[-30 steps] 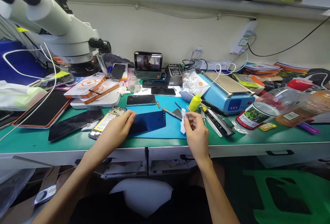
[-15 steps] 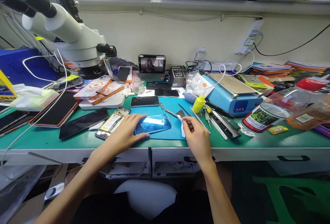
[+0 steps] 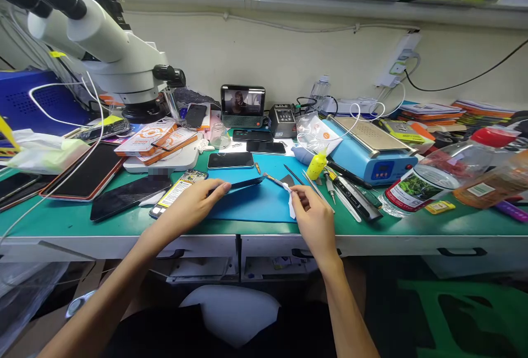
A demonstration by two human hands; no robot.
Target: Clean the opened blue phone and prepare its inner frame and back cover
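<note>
My left hand [image 3: 193, 204] grips a thin dark phone back cover [image 3: 243, 183] by its near end, lifted edge-on just above the blue mat [image 3: 256, 207] on the green worktop [image 3: 61, 220]. My right hand [image 3: 315, 218] pinches a small white wipe [image 3: 291, 204] between thumb and fingers at the mat's right edge. An opened phone [image 3: 175, 193] lies just left of my left hand. Beyond the mat lie tweezers [image 3: 293, 174], a yellow bottle [image 3: 317, 164] and a blue heating plate [image 3: 371, 152]. A microscope [image 3: 111, 55] stands far left
</note>
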